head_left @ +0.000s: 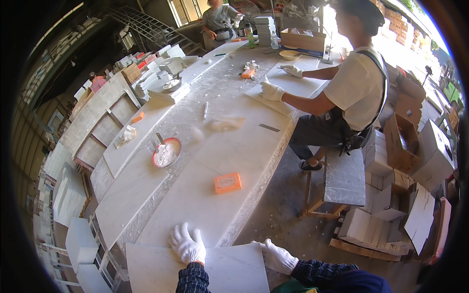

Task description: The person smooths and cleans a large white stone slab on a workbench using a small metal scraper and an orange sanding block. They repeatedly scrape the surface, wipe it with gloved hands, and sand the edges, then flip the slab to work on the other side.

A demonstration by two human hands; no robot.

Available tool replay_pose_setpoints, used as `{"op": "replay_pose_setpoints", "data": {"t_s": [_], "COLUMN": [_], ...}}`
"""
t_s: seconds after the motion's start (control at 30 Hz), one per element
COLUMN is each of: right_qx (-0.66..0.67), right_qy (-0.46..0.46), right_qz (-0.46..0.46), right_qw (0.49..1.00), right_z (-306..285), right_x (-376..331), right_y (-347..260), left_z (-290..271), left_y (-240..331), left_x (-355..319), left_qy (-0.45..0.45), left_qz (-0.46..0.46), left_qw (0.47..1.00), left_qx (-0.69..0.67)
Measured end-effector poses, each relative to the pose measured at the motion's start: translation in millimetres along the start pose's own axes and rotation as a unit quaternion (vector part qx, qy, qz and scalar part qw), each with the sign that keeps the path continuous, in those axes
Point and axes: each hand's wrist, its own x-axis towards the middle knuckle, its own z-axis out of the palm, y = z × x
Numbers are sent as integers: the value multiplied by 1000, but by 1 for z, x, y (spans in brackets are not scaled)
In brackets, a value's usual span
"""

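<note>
Sunlight pours into an open workshop stacked with pale stone slabs and cardboard boxes, and a long white table (229, 146) runs from the near edge toward the far end. At the near end lies a white stone slab (229, 271), flat on the table with its right edge at the table's side. The person's left hand (188, 244), in a white knit glove, rests palm down on the slab's far edge with the fingers spread and flat, gripping nothing. The right hand (277, 256), gloved the same way, sits at the slab's right corner with the fingers curled over the edge; whether it truly clamps the slab cannot be told. Dark checked sleeves come in from the lower edge. Farther up the table an orange sponge block (228, 182) lies on its own, well apart from both hands. To its left a red-rimmed bowl (166, 152) holds white powder or paste with a tool standing in it. Beyond that, a crumpled pale cloth (225, 123) lies near the middle of the table. On the right side a co-worker (354, 83) in a light shirt and dark apron sits on a stone-topped bench (344, 176), with both gloved hands laid on another slab (288, 88). Another person (218, 19) stands at the far end of the table.
</note>
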Motion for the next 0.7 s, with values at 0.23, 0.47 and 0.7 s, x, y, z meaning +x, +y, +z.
{"op": "replay_pose_setpoints", "data": {"t_s": [0.23,0.47,0.7], "right_qx": [-45,-25,-8], "right_qy": [20,49,39], "right_qz": [-46,-84,-79], "right_qw": [998,995,996], "right_z": [3,8,16], "right_x": [0,-4,-10], "right_y": [6,-2,-15], "left_z": [-2,-7,-7], "left_y": [-1,2,4], "left_x": [1,1,1], "left_qy": [1,-16,-26], "left_qz": [7,-4,-10], "left_qw": [1000,1000,1000], "left_qx": [-2,-8,5]}}
